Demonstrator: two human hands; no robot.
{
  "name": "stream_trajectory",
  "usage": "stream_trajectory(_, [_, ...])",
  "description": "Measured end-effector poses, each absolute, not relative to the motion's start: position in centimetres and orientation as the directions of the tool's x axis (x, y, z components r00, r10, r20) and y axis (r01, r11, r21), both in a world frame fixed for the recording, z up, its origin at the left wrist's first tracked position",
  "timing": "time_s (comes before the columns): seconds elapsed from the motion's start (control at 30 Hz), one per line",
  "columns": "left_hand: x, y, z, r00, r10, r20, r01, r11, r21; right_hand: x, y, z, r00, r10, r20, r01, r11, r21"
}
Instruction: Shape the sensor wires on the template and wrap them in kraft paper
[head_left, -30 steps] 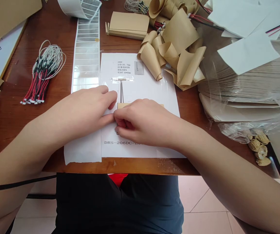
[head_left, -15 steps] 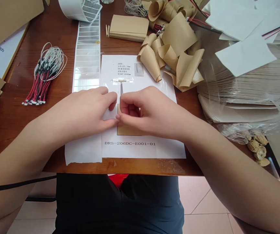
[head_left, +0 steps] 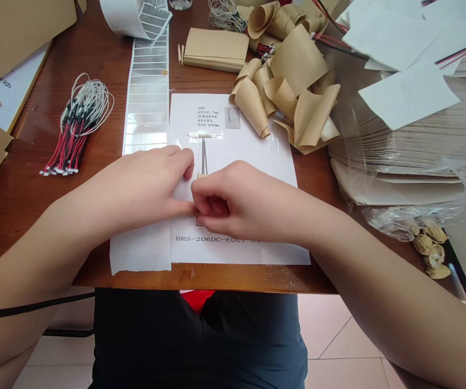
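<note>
My left hand [head_left: 147, 183] lies on the white printed sheet [head_left: 257, 156], thumb and forefinger closed on a small pale label piece [head_left: 183, 190]. My right hand [head_left: 233, 202] touches it fingertip to fingertip. Its fingers are curled in a pinch over a tan paper piece [head_left: 202, 175], of which only the top corner shows. A thin dark wire [head_left: 203, 156] runs up the sheet from that piece to a taped crossbar. What the right fingers grip is hidden under the hand.
A strip of silver labels [head_left: 146, 108] runs from a roll [head_left: 123, 13] down the sheet's left side. Red-and-white wire bundle [head_left: 74, 129] at left. Curled tan backing papers [head_left: 293, 92], a tan stack [head_left: 215, 48], bagged paper stacks [head_left: 411, 146] and nut shells [head_left: 429, 246] at right.
My right hand moved up the tan piece, baring its lower part, then came back down over it. My left hand stayed in place.
</note>
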State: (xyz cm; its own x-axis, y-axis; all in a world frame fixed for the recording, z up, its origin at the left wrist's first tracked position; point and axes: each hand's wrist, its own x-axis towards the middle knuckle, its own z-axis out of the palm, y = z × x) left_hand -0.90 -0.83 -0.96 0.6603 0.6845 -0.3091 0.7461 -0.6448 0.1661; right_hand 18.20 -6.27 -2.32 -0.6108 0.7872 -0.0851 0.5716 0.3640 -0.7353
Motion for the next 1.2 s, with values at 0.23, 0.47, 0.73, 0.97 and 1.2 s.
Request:
stream_trajectory(0.23, [-0.87, -0.51, -1.17, 0.656, 0.681, -0.326, 0.751, -0.633, 0.190, 17.63, -6.49, -2.64, -0.628, 0.766, -0.134, 0.616, 0.385, -0.687])
stream_trajectory(0.47, [-0.91, -0.39, -1.20, 0.658, 0.680, -0.324, 0.750, -0.632, 0.195, 17.61, -6.46, -2.72, -0.610, 0.778, -0.152, 0.637, 0.367, -0.679])
stream_trajectory(0.73, [-0.84, -0.41, -1.16, 0.656, 0.681, -0.325, 0.751, -0.630, 0.197, 17.39, -6.65, -2.53, -0.606, 0.776, -0.173, 0.664, 0.374, -0.647])
stream_trajectory(0.97, [-0.81, -0.39, -1.18, 0.650, 0.685, -0.330, 0.757, -0.622, 0.201, 17.32, -6.65, -2.47, -0.612, 0.771, -0.178, 0.675, 0.392, -0.624])
stream_trajectory(1.2, [-0.91, -0.45, -1.17, 0.667, 0.673, -0.319, 0.742, -0.640, 0.201, 17.25, -6.66, -2.46, -0.622, 0.762, -0.181, 0.672, 0.399, -0.624])
